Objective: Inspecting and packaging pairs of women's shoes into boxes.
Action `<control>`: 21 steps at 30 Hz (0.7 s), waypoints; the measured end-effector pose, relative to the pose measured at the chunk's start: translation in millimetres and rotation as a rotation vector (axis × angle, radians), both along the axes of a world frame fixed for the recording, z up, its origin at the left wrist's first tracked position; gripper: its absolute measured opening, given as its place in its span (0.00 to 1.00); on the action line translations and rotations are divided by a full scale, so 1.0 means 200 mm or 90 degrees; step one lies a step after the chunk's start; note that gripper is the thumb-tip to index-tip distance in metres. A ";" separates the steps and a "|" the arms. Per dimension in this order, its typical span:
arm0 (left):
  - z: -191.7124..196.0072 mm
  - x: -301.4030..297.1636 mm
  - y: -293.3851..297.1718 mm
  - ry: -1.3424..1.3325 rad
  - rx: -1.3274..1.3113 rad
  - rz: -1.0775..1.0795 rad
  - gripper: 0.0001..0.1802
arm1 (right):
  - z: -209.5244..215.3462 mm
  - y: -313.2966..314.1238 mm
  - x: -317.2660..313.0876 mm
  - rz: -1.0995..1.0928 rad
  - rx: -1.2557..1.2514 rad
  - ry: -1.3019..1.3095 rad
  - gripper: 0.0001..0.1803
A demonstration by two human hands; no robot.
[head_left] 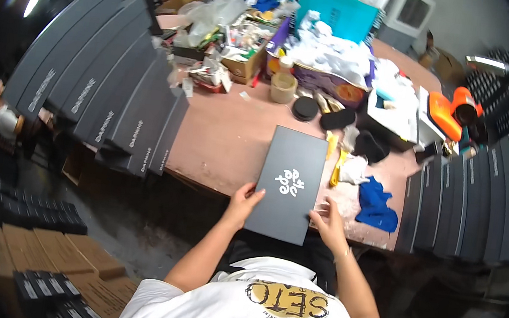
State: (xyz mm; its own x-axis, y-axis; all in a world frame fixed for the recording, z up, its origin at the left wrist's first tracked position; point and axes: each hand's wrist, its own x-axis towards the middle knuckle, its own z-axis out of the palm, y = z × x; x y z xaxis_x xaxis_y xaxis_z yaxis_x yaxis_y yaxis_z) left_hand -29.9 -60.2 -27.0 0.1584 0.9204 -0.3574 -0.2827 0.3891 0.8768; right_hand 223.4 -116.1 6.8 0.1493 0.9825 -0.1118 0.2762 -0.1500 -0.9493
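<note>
A flat dark grey shoebox [298,148] with white lettering on its lid lies between my hands. Its far part is over the table, and its near end reaches past the table's front edge toward my body. On the box's left long edge, my left hand [241,205] is closed with the fingertips at the lid's rim. My right hand [331,225] is at the right edge, its thumb against the side and its fingers loosely bent. The lid looks closed, so the contents are hidden. A blue cloth [378,204] lies to the right of my right hand.
Stacked grey boxes flank the table [216,136] at left [112,86] and right [481,204]. Behind the shoebox are a round black tin [305,109], a yellow-handled brush [337,170], a cream-coloured jar [282,88] and a purple carton of white paper [326,82]. Brown cartons [56,249] stand lower left.
</note>
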 end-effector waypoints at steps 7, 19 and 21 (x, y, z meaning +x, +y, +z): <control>0.24 0.06 0.10 -0.090 0.026 -0.018 0.16 | 0.17 0.21 0.16 0.050 -0.338 0.603 0.27; 0.31 -0.71 0.28 0.646 0.319 -0.158 0.38 | 0.33 0.22 -0.59 0.364 0.253 -0.217 0.39; 0.15 -0.73 0.25 0.750 0.215 -0.173 0.34 | 0.32 0.31 -0.40 0.222 0.186 -0.470 0.43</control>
State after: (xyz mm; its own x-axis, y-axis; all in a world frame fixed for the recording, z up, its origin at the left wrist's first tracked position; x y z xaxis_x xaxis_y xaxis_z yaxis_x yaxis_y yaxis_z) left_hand -176.0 -10.4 3.0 0.1030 0.9812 -0.1633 0.7930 0.0181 0.6090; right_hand 143.6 -53.1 70.1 -0.2306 0.9600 0.1585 0.8223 0.2794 -0.4958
